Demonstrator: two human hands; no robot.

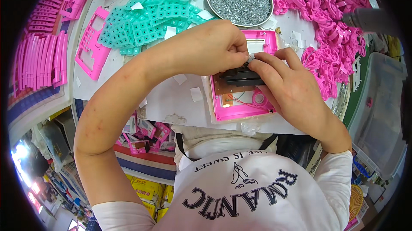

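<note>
Pressing thumb and fingertips together in the head view, the left hand [223, 50] worked at the rear edge of the black part [241, 77]; anything pinched was hidden. The right hand [292, 80] lay against that part; whether it gripped I could not tell. The part sat over the pink case [227, 114]. It looked light, stiff and smooth, probably best held by its long edges, clear of the delicate-looking wires [240, 101].

I'm looking into a small assembly workshop. Heaped pink plastic rings [328, 61], teal keypads [154, 20] and a pan [207, 4] of small metal fasteners [239, 1] crowd the workbench [169, 100].
</note>
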